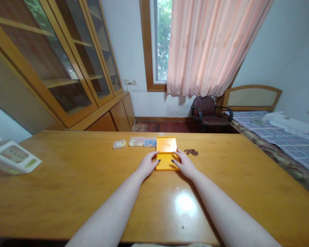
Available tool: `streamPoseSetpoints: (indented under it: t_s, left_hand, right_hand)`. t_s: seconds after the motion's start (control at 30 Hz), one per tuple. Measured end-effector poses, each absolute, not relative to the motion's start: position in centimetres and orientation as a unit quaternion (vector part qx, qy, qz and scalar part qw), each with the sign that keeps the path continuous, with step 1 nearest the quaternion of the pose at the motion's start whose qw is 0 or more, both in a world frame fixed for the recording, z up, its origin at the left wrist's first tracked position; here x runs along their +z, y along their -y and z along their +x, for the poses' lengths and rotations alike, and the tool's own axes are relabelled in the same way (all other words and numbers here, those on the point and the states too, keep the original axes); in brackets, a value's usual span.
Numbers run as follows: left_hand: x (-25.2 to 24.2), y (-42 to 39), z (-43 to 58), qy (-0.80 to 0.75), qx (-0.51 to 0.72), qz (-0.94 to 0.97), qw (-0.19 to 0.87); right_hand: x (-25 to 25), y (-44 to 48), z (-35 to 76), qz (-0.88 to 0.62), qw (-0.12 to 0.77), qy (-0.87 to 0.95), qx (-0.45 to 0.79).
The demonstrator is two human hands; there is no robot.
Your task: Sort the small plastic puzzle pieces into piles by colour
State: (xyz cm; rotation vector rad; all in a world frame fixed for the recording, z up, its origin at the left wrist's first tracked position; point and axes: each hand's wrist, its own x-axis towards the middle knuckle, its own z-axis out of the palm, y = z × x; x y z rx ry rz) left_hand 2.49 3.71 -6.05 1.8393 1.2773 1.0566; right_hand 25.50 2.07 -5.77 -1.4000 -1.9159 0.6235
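Your thumbs lay apart from your fingertips over the sides of the yellow case (167,162), though whether they pinched it could not be told. The case sat directly between your left hand (147,165) and right hand (186,164), neither clearly nearer; its long axis, across both opened halves, ran away from you, with the seam by your fingertips. Brown pieces (192,152) lay loose just beyond your right hand; three clear boxes (137,141) stood past your left, one with blue pieces (149,142). Beneath spread the glossy wooden table (92,164); past it were a glass-fronted cabinet (106,113) leftward, a pink curtain (203,44) ahead, and a chair (207,111) and bed (262,125) rightward.
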Motion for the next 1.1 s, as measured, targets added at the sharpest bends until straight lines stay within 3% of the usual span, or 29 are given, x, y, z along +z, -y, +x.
streamPoseSetpoints:
  t_s: [0.27,0.4,0.6,0.8,1.1]
  left_hand:
    - [-4.8,-3.1,2.3,-0.513,0.374,0.724,0.269]
    - [-4.4,-2.6,2.4,-0.492,0.335,0.769,0.233]
    - [-4.2,-1.6,2.8,-0.470,0.226,0.830,0.198]
    - [-4.5,-1.8,2.4,-0.491,0.243,0.806,0.222]
    - [-4.5,-1.4,2.4,-0.479,0.249,0.809,0.233]
  right_hand:
    - [-5.6,-3.2,28.9,-0.706,0.281,0.648,0.059]
    - [-6.7,-3.9,30.1,-0.775,0.230,0.587,0.057]
    - [-6.4,-4.7,29.4,-0.742,0.193,0.641,0.036]
    - [-4.9,-5.9,30.4,-0.657,0.099,0.744,0.069]
    - [-5.6,-0.3,30.7,-0.565,0.099,0.814,0.088]
